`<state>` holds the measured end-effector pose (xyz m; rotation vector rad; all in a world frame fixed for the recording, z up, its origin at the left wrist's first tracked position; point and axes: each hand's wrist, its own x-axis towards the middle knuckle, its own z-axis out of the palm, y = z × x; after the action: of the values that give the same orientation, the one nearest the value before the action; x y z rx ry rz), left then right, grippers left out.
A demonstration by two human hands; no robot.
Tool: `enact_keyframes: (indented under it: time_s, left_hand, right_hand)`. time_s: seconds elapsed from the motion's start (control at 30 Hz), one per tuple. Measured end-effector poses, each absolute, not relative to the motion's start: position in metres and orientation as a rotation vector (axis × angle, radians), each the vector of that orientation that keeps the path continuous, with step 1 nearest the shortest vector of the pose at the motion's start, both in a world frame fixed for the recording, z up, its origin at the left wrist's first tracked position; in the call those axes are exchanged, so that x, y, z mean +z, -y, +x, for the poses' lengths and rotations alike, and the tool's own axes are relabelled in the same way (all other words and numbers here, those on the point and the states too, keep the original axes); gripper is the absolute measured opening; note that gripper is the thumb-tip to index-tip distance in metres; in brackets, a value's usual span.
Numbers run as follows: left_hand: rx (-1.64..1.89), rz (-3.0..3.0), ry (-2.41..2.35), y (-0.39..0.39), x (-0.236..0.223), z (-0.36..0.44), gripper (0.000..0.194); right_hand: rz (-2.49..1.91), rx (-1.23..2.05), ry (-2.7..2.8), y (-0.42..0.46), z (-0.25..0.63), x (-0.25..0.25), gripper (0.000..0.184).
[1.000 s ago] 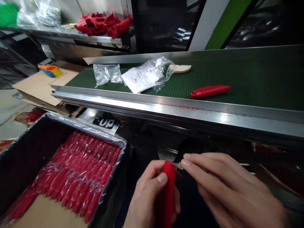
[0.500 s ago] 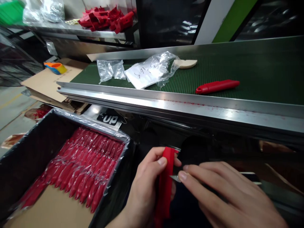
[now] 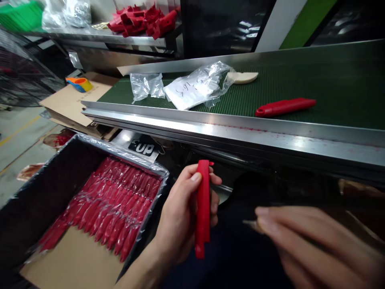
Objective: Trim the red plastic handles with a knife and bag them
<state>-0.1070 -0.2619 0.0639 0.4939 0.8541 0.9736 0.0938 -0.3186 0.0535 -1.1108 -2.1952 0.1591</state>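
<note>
Left hand (image 3: 183,212) grips a long, narrow red plastic handle piece (image 3: 203,206), held nearly upright in front of the body, below the steel edge of the belt. Thumb on the near side, fingers (image 3: 215,180) wrapped behind; grip closed around the upper half. The piece is smooth, matte, uniformly red, flat-sided, squared at the top with a small red nub projecting to the right; the lower end is rounded and hangs free below the palm.

Right hand (image 3: 313,245) lies low and to the right, blurred, apart from the red piece. Its fingers are pinched narrow on a small thin pointed tool (image 3: 249,223), only the pale tip showing; cannot tell what kind.

To the left, a cardboard box lined with clear plastic film (image 3: 90,144) holds rows of similar red pieces (image 3: 114,208) lying side by side.

On the green conveyor belt (image 3: 331,80) above: one more red handle piece (image 3: 285,107) lying flat, two crumpled clear plastic bags (image 3: 192,84), a pale wooden-looking piece (image 3: 242,77).
</note>
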Motion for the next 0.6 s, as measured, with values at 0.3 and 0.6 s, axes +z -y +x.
enact_keyframes:
  time_s: [0.3,0.6]
  left_hand:
    - [0.767,0.640,-0.843,0.292,0.063,-0.110,0.031]
    - [0.753,0.620,-0.864,0.294,0.071,-0.106,0.029]
  right_hand:
    - [-1.134,0.111,2.302,0.298,0.093,0.068,0.050]
    - [-1.181,0.043,2.315,0.301,0.094,0.061,0.048]
